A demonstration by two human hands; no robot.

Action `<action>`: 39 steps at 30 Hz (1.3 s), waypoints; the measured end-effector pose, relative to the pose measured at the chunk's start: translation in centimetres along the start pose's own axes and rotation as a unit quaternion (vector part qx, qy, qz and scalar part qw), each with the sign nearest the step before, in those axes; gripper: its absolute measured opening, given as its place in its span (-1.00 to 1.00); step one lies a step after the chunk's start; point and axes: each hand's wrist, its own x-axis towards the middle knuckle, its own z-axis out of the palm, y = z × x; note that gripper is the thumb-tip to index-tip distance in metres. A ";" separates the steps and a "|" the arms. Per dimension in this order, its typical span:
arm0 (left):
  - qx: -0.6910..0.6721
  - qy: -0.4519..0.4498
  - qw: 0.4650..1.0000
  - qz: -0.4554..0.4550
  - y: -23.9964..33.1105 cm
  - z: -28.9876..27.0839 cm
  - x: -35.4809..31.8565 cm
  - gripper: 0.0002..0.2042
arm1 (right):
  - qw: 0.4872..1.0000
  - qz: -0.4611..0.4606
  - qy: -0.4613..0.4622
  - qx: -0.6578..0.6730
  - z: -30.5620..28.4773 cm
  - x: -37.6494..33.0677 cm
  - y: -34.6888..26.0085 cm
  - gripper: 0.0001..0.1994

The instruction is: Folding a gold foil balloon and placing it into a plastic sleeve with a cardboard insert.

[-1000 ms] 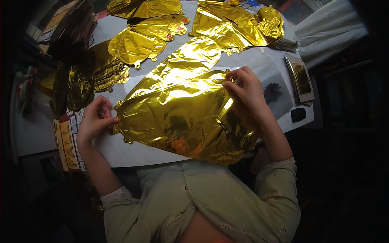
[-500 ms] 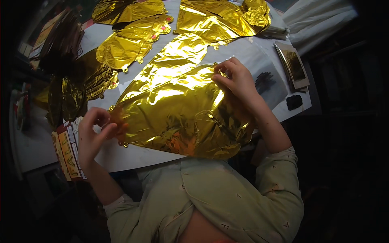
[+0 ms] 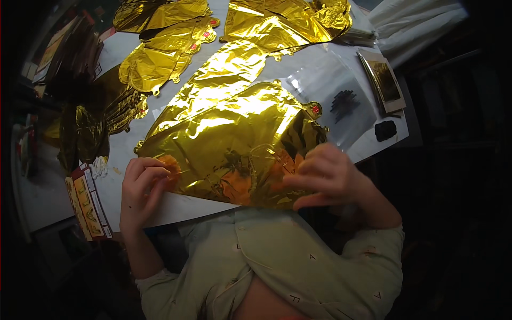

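A large sheet of shiny gold foil, seemingly a flat foil balloon [image 3: 213, 154], lies in front of me with small tabs along its rim. My left hand [image 3: 143, 186] is at its lower left edge, thumb and fingers drawn together on the foil. Over the lower right edge is my right hand [image 3: 336, 178], slightly blurred, its thumb apart from the bent fingers. A round tab with a red mark [image 3: 315, 110] shows on the foil's right side. The foil mirrors my hands in orange patches.
More gold foil balloons [image 3: 154, 66] lie at the far left and far middle. A clear plastic bag [image 3: 341, 98] with a dark scribble lies to the right, by card-backed packs [image 3: 381, 82] and a black lump [image 3: 385, 130]. A printed card [image 3: 88, 205] is at the near left.
My right hand has moved from the foil's upper right edge down toward me, uncovering the red-marked tab. My left hand has shifted slightly right and down, its fingers closing on the edge.
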 end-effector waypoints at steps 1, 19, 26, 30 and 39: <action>0.000 0.000 1.000 -0.001 0.1 0.1 0.1 -0.81 | 1.000 -0.001 0.000 0.000 0.8 -1.2 -0.4 -0.42; 0.052 0.008 0.998 0.034 1.0 3.1 0.6 -0.77 | 0.990 0.121 0.057 -0.037 5.0 -7.6 -1.5 -0.73; 0.072 -0.012 0.996 0.053 0.5 4.2 0.2 -0.76 | 0.992 0.118 0.039 0.005 2.6 -5.2 -1.0 -0.76; 0.063 -0.031 0.997 0.038 0.5 4.5 0.0 -0.73 | 0.992 0.124 0.034 0.007 0.5 -3.0 -0.2 -0.78; 0.045 -0.028 0.998 0.028 0.0 4.6 -0.3 -0.78 | 0.990 0.129 -0.055 0.007 0.0 7.1 8.7 -0.83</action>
